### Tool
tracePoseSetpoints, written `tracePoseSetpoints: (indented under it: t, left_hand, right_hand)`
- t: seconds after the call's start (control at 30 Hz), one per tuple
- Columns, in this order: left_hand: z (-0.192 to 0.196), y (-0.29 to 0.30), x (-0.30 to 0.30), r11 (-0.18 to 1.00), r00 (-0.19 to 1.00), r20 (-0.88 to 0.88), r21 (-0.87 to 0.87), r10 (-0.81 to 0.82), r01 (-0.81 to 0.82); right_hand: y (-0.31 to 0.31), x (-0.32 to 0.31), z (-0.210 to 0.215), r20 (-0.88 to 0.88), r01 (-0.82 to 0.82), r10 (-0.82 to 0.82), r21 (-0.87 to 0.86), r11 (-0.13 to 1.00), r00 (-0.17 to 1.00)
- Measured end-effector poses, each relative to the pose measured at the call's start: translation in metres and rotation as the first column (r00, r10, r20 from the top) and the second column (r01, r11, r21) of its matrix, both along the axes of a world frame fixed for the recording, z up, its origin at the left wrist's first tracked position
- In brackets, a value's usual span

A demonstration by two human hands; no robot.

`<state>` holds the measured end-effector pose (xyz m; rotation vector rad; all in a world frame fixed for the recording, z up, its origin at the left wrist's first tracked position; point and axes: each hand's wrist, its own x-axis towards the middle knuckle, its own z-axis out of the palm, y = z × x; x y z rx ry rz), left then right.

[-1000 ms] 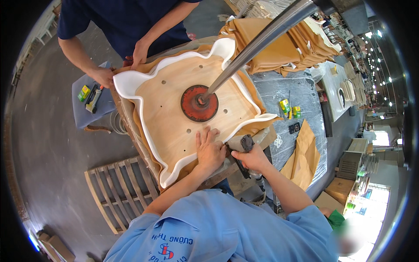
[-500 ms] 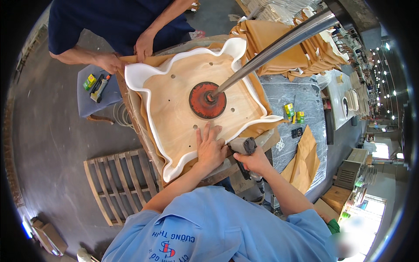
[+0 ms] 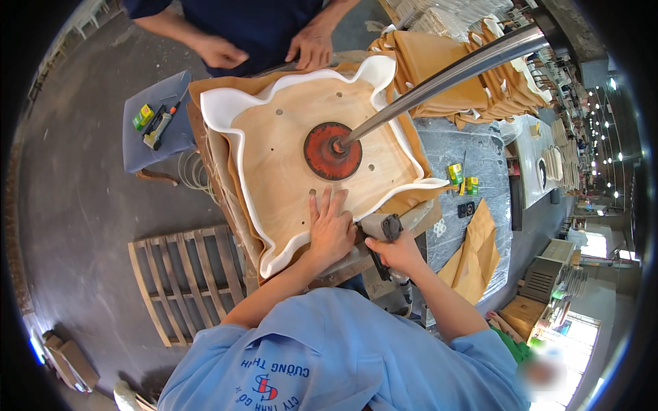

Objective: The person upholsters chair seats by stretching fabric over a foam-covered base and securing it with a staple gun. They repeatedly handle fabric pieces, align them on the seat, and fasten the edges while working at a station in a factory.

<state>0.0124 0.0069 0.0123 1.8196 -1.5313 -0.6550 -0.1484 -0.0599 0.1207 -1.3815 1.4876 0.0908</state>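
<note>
My left hand (image 3: 332, 229) lies with its fingers stretched out on the near edge of a plywood seat board (image 3: 271, 171), over the white foam. My right hand (image 3: 397, 252) is wrapped round a grey and black staple gun (image 3: 381, 228), its head close to the board's near edge. White foam padding (image 3: 223, 113) curls up round the board, with tan upholstery covering (image 3: 199, 87) beneath it. A red round press plate (image 3: 333, 151) on a slanted metal rod (image 3: 425, 85) rests on the board's middle. The co-worker's hands (image 3: 312, 46) are at the far edge.
A blue padded stool (image 3: 154, 154) holding another tool stands at left, above a wooden pallet (image 3: 185, 284). To the right, a plastic-covered table (image 3: 445, 147) carries small yellow-green boxes (image 3: 456, 173) and a tan piece (image 3: 473, 253). Tan covers (image 3: 439, 75) are stacked behind.
The co-worker's hands have let go of the tan covering at the far left corner and moved apart. My hands keep their places on the board and staple gun.
</note>
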Motion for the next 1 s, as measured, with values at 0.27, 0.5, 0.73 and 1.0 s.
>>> tracePoseSetpoints:
  t: [0.27, 0.5, 0.73, 1.0]
  left_hand:
    - [-0.006, 0.004, 0.015, 0.996, 0.988, -0.129, -0.043, -0.081, 0.076]
    - [-0.014, 0.002, 0.006, 0.997, 0.988, -0.154, -0.080, 0.011, -0.024]
    - [-0.010, 0.006, 0.008, 0.997, 0.988, -0.154, -0.083, -0.008, -0.005]
    - [-0.008, 0.003, 0.005, 0.997, 0.979, -0.199, -0.056, 0.044, -0.056]
  right_hand:
    - [0.003, -0.014, -0.011, 0.103, 0.061, -0.063, 0.029, 0.998, 0.993]
    - [0.018, -0.010, -0.011, 0.194, 0.044, -0.043, -0.002, 0.999, 0.980]
    - [0.019, -0.001, -0.023, 0.099, 0.008, 0.010, -0.178, 0.984, 0.995]
    - [0.021, -0.010, -0.010, 0.153, 0.056, -0.052, -0.022, 0.998, 0.987]
